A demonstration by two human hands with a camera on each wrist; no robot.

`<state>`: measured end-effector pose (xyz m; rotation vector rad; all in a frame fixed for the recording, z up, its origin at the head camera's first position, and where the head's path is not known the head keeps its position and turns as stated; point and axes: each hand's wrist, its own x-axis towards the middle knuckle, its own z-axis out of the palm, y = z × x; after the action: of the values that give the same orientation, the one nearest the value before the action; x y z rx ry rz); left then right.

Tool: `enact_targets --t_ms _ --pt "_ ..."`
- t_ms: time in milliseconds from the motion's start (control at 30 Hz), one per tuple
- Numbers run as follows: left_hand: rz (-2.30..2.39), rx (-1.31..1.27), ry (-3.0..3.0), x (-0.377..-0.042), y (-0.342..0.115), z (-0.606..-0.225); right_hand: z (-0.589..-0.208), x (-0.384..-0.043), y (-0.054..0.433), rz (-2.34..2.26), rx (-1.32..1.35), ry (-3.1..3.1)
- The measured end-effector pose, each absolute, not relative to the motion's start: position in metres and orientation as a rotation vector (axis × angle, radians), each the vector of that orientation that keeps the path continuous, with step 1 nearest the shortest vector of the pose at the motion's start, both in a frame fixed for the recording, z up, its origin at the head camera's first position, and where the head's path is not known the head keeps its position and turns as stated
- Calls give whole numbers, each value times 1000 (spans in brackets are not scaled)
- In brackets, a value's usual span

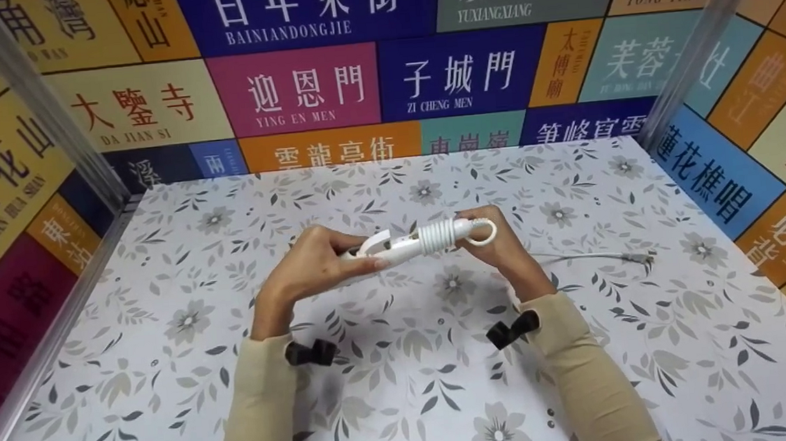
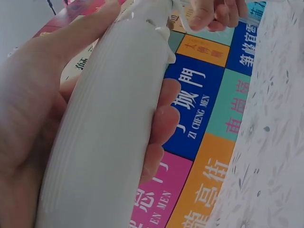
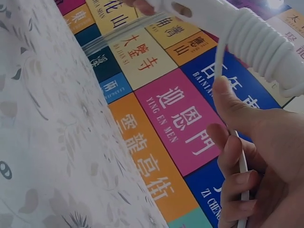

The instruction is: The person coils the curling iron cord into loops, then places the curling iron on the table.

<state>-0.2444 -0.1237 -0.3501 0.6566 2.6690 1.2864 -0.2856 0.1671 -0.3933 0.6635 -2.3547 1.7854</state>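
**White device (image 1: 402, 252) held in the left hand (image 1: 315, 258), its cord (image 1: 438, 236) in the right (image 1: 496, 244)**

The device is held above the flowered surface (image 1: 407, 395), between the two hands. The left hand's fingers (image 2: 164, 124) curl round its wide body, thumb along the opposite side; in the head view most of them are hidden behind it. The left wrist view cuts off the body's lower end.

Cord is wound in tight coils about the narrower part, well apart from the left fingers and close beside the right hand. There the right wrist view shows a loose length pinched under the thumb and running through the curled fingers; the device's coiled end leaves that picture at the right edge, and only a bit of the left hand shows at the top. Past the right wrist, the cord's far tip (image 1: 647, 257) is too small to make out clearly.
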Motion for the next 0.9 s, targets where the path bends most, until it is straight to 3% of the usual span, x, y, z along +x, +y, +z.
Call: enact_targets --t_ms 267,900 --pt "1193 700 2646 -245 -124 -352 -381 -284 168 1894 108 -2655" --pt "954 792 2675 -242 -114 -354 -365 -270 159 1452 331 -2834"
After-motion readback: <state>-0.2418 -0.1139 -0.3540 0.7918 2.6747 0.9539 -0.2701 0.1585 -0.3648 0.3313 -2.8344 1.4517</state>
